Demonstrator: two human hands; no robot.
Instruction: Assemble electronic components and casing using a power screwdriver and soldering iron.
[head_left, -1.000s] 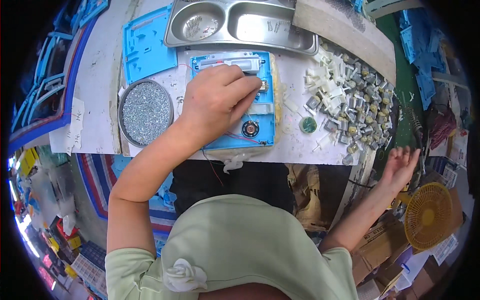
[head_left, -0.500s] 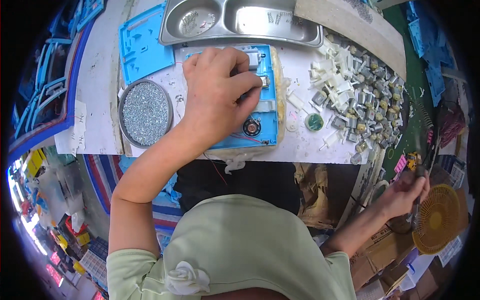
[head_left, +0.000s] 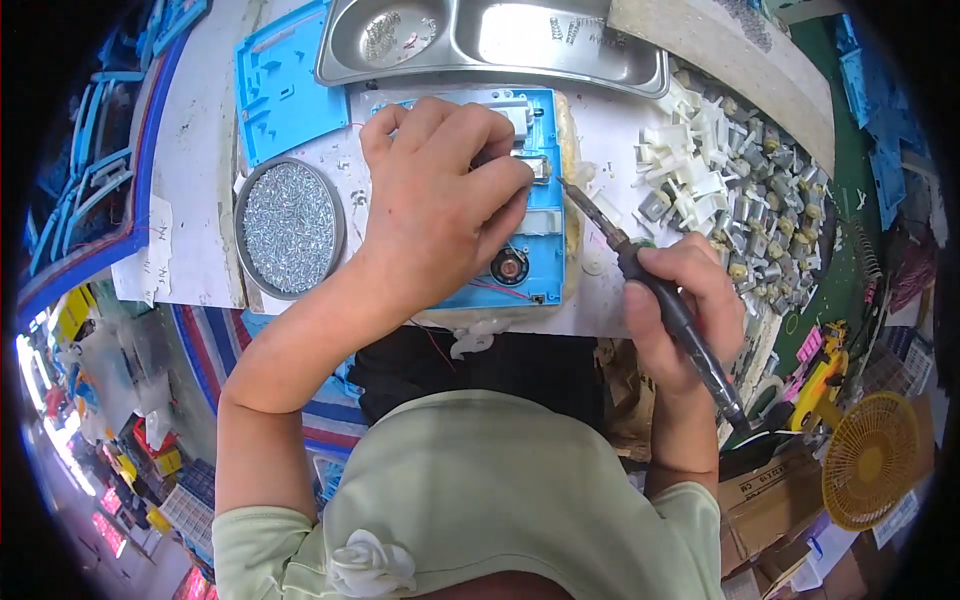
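Note:
A blue plastic housing [head_left: 553,255] lies open on a padded wrapped bundle. It holds a small round speaker [head_left: 509,266], thin red wires, a grey-white box-shaped part [head_left: 516,120] and a small metal part [head_left: 538,168]. My left hand [head_left: 435,200] rests over the housing with its fingers curled and pinched beside the metal part; their tips are hidden, so what they grip does not show. My right hand [head_left: 690,305] grips a black-handled soldering iron [head_left: 628,258]. Its tip points up and left, close to the housing's right edge near the metal part.
A round dish [head_left: 243,240] of small screws stands left of the housing, below a blue panel [head_left: 285,95]. Behind is a steel compartment tray [head_left: 455,70] with springs. Small motors [head_left: 745,240] and white plastic parts [head_left: 690,160] pile up at right; a yellow round basket [head_left: 870,460] is lower right.
My right hand has come from the far right to the housing's right side, bringing the soldering iron. My left hand stays over the housing, nearly unmoved.

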